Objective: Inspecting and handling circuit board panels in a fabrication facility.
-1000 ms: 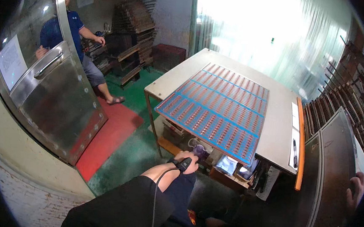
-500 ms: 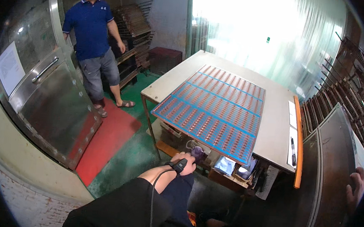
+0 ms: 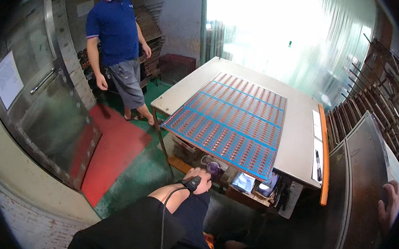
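Left hand (image 3: 198, 182) closed below the counter's (image 3: 295, 145) near edge, by a purple cup (image 3: 214, 169). Right hand (image 3: 389, 205) resting on a dark panel (image 3: 359, 182), grip unclear. Blue tray (image 3: 229, 122) on the counter's near-left part.

A workshop around the work place

A person in a blue shirt (image 3: 116, 31) stands on the green floor (image 3: 145, 176) beside a red mat (image 3: 114, 151); a metal door (image 3: 47, 114) is at left, wooden racks (image 3: 372, 99) at right.
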A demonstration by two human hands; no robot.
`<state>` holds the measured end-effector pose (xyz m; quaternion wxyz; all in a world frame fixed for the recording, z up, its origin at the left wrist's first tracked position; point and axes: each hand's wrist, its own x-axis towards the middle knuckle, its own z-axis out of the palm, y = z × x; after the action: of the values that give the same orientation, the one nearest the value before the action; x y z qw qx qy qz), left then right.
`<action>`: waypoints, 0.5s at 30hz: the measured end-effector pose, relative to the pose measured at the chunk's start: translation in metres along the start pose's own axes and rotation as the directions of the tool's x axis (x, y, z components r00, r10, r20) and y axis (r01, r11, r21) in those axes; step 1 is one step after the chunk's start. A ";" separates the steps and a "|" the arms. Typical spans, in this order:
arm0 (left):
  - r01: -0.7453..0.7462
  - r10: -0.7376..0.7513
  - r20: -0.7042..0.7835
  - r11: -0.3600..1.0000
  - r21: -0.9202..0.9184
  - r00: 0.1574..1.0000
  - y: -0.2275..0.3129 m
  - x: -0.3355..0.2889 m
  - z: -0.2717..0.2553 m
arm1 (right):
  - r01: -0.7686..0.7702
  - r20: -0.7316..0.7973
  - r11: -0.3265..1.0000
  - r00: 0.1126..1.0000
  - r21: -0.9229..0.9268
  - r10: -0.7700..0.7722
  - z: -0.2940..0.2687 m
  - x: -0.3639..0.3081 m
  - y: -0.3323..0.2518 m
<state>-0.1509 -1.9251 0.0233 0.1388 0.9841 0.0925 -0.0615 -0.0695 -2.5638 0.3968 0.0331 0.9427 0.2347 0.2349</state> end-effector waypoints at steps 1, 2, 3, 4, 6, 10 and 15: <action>0.025 -0.024 0.060 1.000 -0.017 0.998 0.000 0.001 0.001 | 0.053 -0.035 0.998 0.998 0.016 -0.052 0.001 -0.001 0.000; 0.021 -0.019 0.080 1.000 -0.022 0.997 -0.001 0.003 0.002 | 0.119 -0.090 0.993 0.989 0.021 -0.117 0.002 -0.001 0.000; 0.026 -0.025 0.027 0.999 -0.046 0.999 -0.001 0.004 0.003 | 0.104 -0.062 0.994 0.993 0.022 -0.102 0.001 -0.002 -0.002; 0.037 -0.037 -0.016 0.998 -0.057 0.999 -0.002 0.004 0.004 | 0.039 -0.058 0.999 0.998 0.022 -0.038 0.000 -0.002 -0.005; 0.030 -0.033 -0.063 0.998 -0.057 0.997 -0.002 0.005 0.004 | -0.039 -0.071 0.999 0.997 0.018 0.040 -0.005 -0.001 -0.015; -0.055 0.057 -0.029 0.997 0.060 0.998 -0.009 0.007 0.011 | -0.110 0.045 0.994 0.993 0.022 0.109 -0.027 0.011 -0.043; 0.028 -0.009 -0.157 0.992 0.120 0.988 -0.024 0.025 0.057 | -0.111 0.110 0.986 0.989 0.124 0.097 -0.044 0.024 -0.073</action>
<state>-0.1362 -1.9149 -0.0410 0.0702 0.9916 0.1085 0.0088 -0.1020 -2.4902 0.4341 -0.0283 0.9647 0.1980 0.1713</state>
